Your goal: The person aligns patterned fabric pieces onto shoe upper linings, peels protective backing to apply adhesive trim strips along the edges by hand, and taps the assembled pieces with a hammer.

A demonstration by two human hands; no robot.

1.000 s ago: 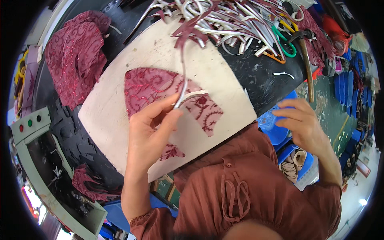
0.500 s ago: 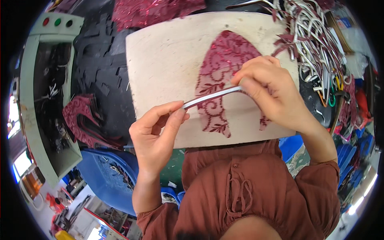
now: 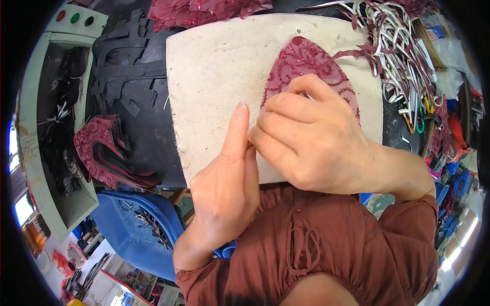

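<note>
My left hand (image 3: 222,191) and my right hand (image 3: 316,135) meet over the front of a pale cutting board (image 3: 209,76). The left index finger points up, while its thumb and other fingers are bent against the right fingertips. Curled fingers close my right hand in a pinch. Whatever lies between the hands is covered; only a small dark spot shows where they touch. Under the right hand lies a maroon lace shoe-upper piece (image 3: 303,56) with a pointed top, its lower part hidden. A thin maroon strip (image 3: 352,53) runs from its right edge toward the tangle.
Tangled white and maroon strips (image 3: 395,56) lie at far right, above green and orange handles (image 3: 419,125). Sequined maroon fabric (image 3: 204,10) sits at the back. Leftward are black cut pieces (image 3: 127,76), stacked curved lace pieces (image 3: 99,150), a blue bin (image 3: 115,219) and a pale metal frame (image 3: 28,92).
The hands have come together; the white and maroon strip stretched between them is now out of sight. My right hand moved nearer and turned knuckles up. The left index finger straightened.
</note>
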